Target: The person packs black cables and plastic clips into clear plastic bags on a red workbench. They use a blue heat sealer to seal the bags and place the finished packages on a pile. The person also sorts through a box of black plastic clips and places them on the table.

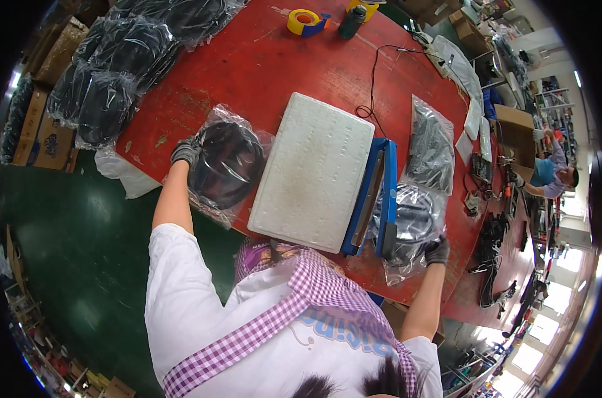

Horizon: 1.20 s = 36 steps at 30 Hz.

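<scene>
Plastic bag (225, 167), black looped part (252, 156) inside, left hand (186, 151) at edge

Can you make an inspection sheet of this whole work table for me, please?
Surface: red table, scuffed.
Job's things: left bag, clear with dark contents, at the left hand; right bag, also clear, at the right hand; white slab and blue tool between them.
Clutter: tape dispenser and dark bottle at the far side.
Hands: both gloved; grip unclear.
Cables: thin dark cord on the table.
Surroundings: green floor, cardboard box, another person at right.
</scene>
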{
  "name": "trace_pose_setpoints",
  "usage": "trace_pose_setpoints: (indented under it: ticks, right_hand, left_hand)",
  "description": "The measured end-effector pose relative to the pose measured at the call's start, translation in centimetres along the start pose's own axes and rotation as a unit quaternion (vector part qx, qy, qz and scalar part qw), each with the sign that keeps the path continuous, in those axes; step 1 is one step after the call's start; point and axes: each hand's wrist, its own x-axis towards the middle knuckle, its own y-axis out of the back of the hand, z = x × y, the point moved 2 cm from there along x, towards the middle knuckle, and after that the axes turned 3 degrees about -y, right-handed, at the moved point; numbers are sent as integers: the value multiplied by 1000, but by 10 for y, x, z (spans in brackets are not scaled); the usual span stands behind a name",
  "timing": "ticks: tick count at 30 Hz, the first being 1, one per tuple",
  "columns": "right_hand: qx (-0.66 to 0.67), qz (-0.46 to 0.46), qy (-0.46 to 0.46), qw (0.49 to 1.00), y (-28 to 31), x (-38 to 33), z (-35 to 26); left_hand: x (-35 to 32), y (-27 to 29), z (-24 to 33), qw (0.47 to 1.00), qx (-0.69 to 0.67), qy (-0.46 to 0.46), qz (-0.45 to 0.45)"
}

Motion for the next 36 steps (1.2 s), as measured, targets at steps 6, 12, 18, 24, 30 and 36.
trace_pose_setpoints:
  ticks: [6, 12, 18, 24, 30, 36]
  right_hand:
    - [-231, -127, 449, 854, -142, -209, -74]
    - [-61, -264, 631, 727, -186, -364, -81]
    - [-43, -357, 471, 805, -159, -380, -71]
    - [-373, -371, 202, 826, -125, -339, 29]
    - [-355, -286, 37, 889, -53, -266, 137]
    - [-295, -228, 14, 928, -31, -211, 137]
  left_hand:
    - [-82, 17, 91, 907, -232, -253, 245]
    - [-219, -74, 208, 585, -622, -217, -473]
    - [-295, -8, 251, 160, -806, -76, -565]
    - [-220, -40, 144, 413, -798, -76, -433]
    - [-184, -95, 136, 585, -677, -51, -443]
    - [-160, -111, 225, 636, -612, -96, -461]
